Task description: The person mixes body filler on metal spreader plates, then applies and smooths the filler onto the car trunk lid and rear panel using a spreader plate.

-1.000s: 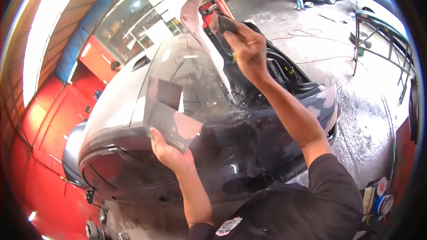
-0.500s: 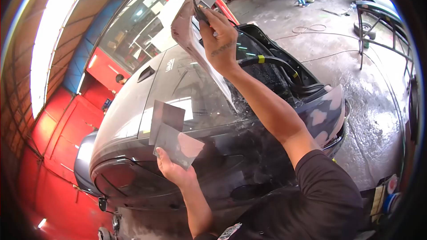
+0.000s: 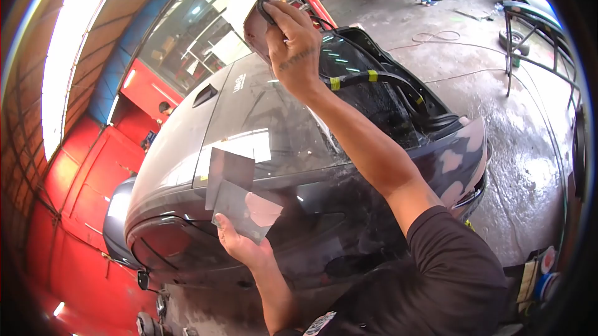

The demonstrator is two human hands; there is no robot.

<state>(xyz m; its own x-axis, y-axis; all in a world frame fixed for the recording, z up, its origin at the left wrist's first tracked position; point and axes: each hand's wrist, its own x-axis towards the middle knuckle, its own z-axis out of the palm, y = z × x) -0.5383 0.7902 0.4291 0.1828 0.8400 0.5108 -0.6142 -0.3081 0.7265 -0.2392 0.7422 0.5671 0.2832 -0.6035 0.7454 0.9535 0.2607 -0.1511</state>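
Dark pad is pinched in right hand at pale panel's upper edge, seemingly being worked there, so any stroke calls for a firm pinch; left hand grips grey sheets before car's near side; pad's contact hidden, panel's lower part behind wrist.

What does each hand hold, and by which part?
The left hand holds a grey plate by its lower edge; the right hand pinches a dark tool, exactly where cannot be told.
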